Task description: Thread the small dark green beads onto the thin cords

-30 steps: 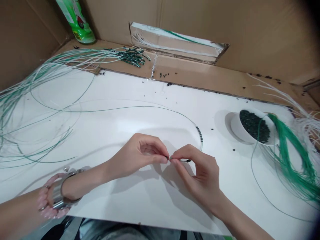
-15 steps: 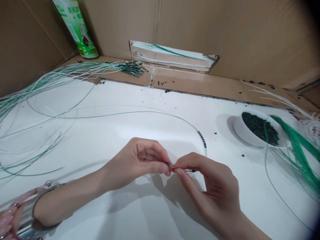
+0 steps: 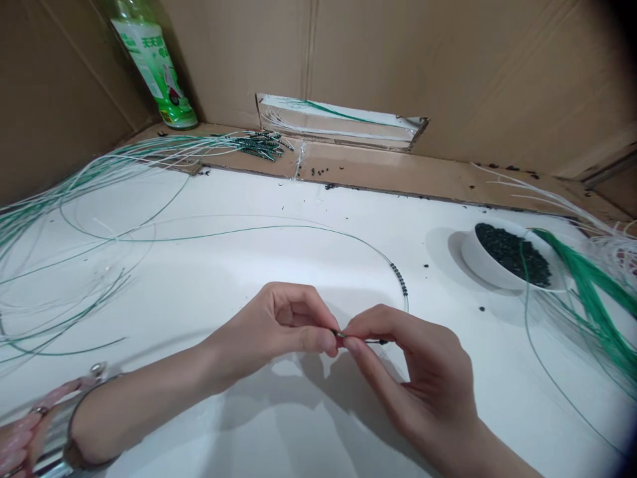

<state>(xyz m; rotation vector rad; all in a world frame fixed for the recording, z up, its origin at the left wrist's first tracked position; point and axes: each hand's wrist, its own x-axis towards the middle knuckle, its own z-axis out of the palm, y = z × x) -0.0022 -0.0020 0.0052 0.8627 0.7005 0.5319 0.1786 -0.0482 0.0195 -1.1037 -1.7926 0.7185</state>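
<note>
Just below the middle of the view, my left hand (image 3: 286, 325) pinches a small dark bead (image 3: 334, 332) between thumb and forefinger. Facing it, my right hand (image 3: 428, 365) pinches a thin green cord (image 3: 259, 230) close to its tip. The tip meets the bead; whether it is inside the hole I cannot tell. From behind my right hand the cord curves up and away to the left. A row of dark beads (image 3: 399, 279) is strung on its bend. More dark beads (image 3: 383, 342) show beside my right fingers, partly hidden.
At right, a white bowl (image 3: 470, 262) holds dark beads, with a green cord bundle (image 3: 592, 299) over its rim. Strands with beaded ends (image 3: 261, 144) lie at back left, near a green bottle (image 3: 166, 79). Cardboard walls (image 3: 378, 60) enclose the white surface (image 3: 199, 265); loose beads are scattered.
The gap between my fingertips has narrowed, and the cord's tip has come up to the bead. The view has tilted slightly, so the background sits lower.
</note>
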